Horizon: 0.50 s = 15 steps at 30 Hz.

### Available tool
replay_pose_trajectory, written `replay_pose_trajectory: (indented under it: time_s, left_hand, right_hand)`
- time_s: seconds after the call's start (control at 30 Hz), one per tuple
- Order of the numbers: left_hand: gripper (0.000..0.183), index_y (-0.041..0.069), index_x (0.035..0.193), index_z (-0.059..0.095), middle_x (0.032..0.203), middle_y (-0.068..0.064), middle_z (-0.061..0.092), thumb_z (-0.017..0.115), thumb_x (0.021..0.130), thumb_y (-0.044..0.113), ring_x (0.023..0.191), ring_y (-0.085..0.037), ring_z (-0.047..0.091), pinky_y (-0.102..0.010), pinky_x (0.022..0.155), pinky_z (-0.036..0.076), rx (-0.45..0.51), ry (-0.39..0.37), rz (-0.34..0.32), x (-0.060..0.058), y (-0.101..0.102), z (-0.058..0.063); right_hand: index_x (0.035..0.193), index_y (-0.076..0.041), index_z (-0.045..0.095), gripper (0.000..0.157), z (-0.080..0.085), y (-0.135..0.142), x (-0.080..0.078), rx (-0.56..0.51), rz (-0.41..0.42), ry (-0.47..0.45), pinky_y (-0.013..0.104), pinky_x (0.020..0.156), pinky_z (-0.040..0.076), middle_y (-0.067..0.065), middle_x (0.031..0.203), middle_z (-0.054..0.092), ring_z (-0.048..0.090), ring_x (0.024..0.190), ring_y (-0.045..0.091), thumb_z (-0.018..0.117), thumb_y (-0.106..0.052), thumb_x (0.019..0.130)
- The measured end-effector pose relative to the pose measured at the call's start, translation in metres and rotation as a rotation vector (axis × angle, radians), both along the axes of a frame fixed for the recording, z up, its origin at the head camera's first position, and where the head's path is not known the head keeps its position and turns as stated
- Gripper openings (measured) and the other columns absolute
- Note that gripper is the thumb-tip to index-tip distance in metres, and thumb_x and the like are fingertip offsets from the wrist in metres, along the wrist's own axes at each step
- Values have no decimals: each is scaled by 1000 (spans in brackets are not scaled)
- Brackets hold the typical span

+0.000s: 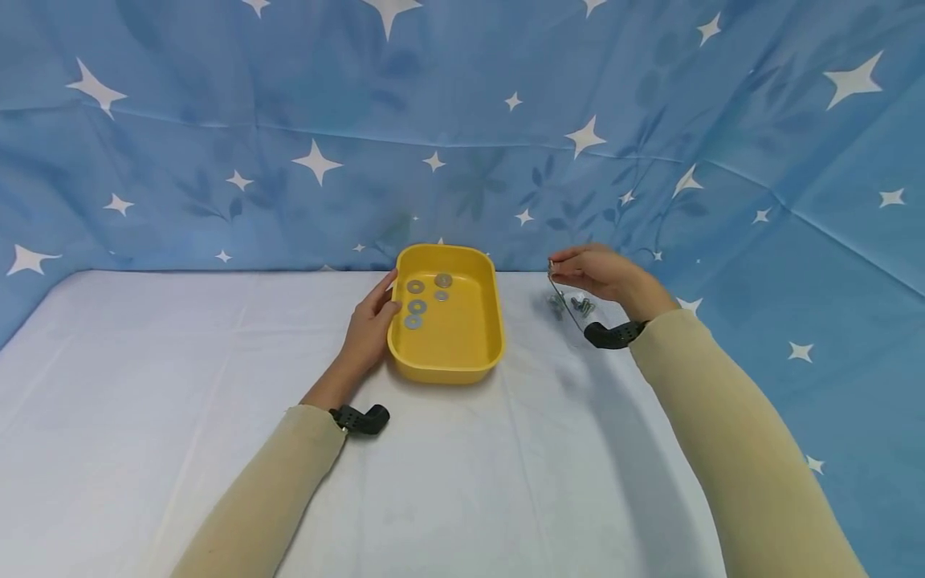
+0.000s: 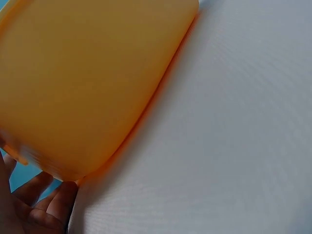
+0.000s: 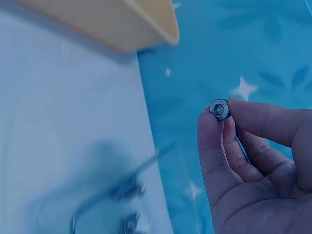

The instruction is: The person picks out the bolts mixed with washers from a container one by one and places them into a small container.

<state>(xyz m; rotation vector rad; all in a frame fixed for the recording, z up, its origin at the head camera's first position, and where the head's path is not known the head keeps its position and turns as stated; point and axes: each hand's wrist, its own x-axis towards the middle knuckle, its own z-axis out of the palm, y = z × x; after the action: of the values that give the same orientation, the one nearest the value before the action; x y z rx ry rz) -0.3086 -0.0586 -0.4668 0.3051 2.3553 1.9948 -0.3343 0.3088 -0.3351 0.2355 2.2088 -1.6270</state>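
Observation:
A yellow tray [image 1: 462, 345] stands on the white cloth, with several flat metal washers [image 1: 417, 307] lying in its left half. My left hand [image 1: 370, 325] grips the tray's left side, thumb at the rim and fingers along the outer wall. In the left wrist view, fingers [image 2: 61, 200] touch the tray's edge [image 2: 97, 97]. To the tray's right, my right hand [image 1: 596, 273] is raised and pinches a hex-socket bolt [image 3: 220, 109] between thumb and finger, its head facing the right wrist camera. Below that hand lie several more bolts [image 1: 582, 305], seemingly inside a clear container [image 3: 122, 178].
A white cloth [image 1: 217, 385] covers the table. Behind it and along the right hangs a blue curtain [image 1: 462, 201] with white stars. The clear container's rim is hard to make out under the right hand.

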Motion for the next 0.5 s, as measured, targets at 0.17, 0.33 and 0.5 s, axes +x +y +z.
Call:
replay_pose_trajectory:
  time_s: [0.17, 0.33, 0.5]
  left_hand:
    - [58, 40, 158, 32, 163, -4, 38, 43, 103, 26, 150, -23, 40, -45, 121, 37, -2, 1, -7, 1, 0, 1]
    - [58, 39, 158, 32, 162, -5, 40, 43, 102, 27, 148, -23, 42, -46, 120, 39, 2, -4, -3, 2, 0, 2]
    - [58, 39, 158, 32, 163, -5, 40, 43, 103, 27, 148, -23, 42, -46, 120, 39, 5, -6, -4, 1, 1, 0]
  right_hand:
    - [141, 3, 46, 39, -4, 21, 9, -9, -13, 2, 21, 97, 55, 2, 119, 56, 65, 97, 5, 51, -6, 103]
    - [134, 2, 51, 33, -13, 36, 14, -13, -35, -2, 22, 95, 57, -5, 100, 65, 68, 93, 6, 54, -4, 102]
    - [140, 5, 46, 40, -25, 47, 15, 38, -43, -23, 20, 94, 57, -7, 100, 64, 68, 92, 4, 54, -4, 102]
